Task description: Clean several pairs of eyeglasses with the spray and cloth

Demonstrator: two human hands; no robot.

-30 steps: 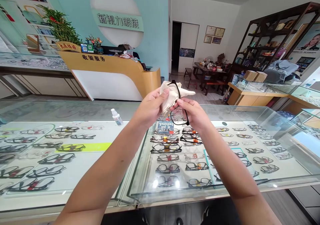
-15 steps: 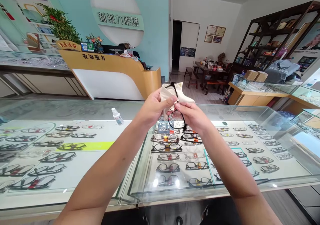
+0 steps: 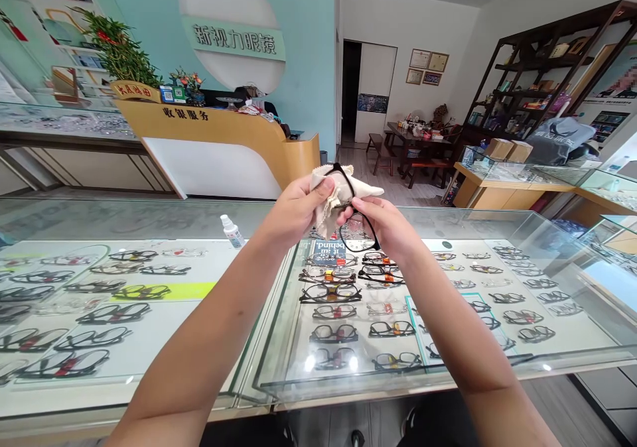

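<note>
While the left hand pinches a cream cloth with zigzag edges against black-framed eyeglasses at frame centre, the right hand grips their rim. Glass-topped display cases span the lower half, a small white bottle standing centre-left; a curved yellow-wood counter sits upper left, dark wooden shelves upper right.

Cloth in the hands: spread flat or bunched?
Bunched: the cloth is creased and gathered in the left hand, partly behind the black glasses, with one end jutting out to the right.
</note>
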